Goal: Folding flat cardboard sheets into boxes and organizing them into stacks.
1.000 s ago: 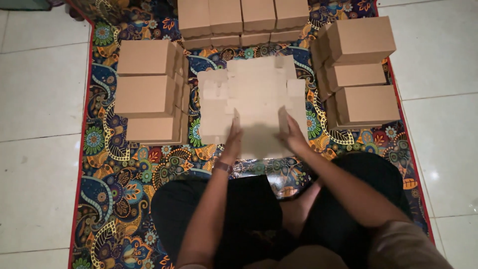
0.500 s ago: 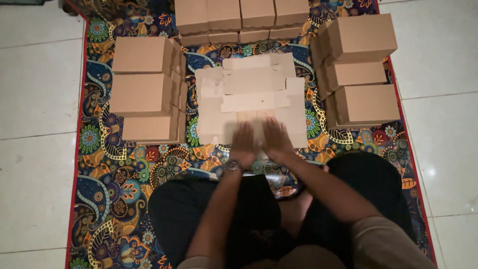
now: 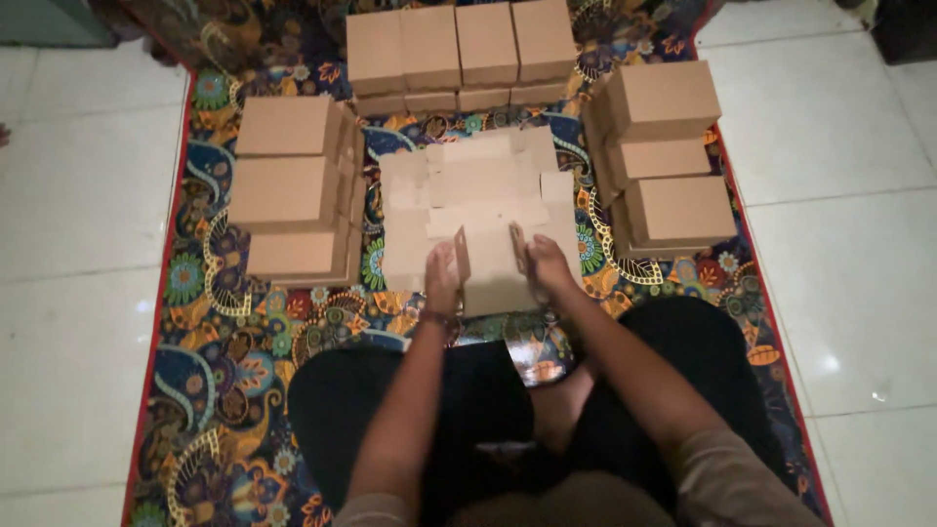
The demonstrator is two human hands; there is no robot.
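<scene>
A patterned rug point(image 3: 244, 371) bears stacked boxes point(image 3: 293, 185) around a flat cardboard sheet point(image 3: 468, 185). The left hand point(image 3: 441, 278) and right hand point(image 3: 549, 268), earlier pressed flat, now each grip a raised side flap point(image 3: 462, 256) at the sheet's near end.

- We look down from the person's head, almost straight onto the patterned rug point(image 3: 244, 390).
- Our view faces forward, toward the rug's far edge.
- We sit close; lap and forearms fill the near edge.
</scene>
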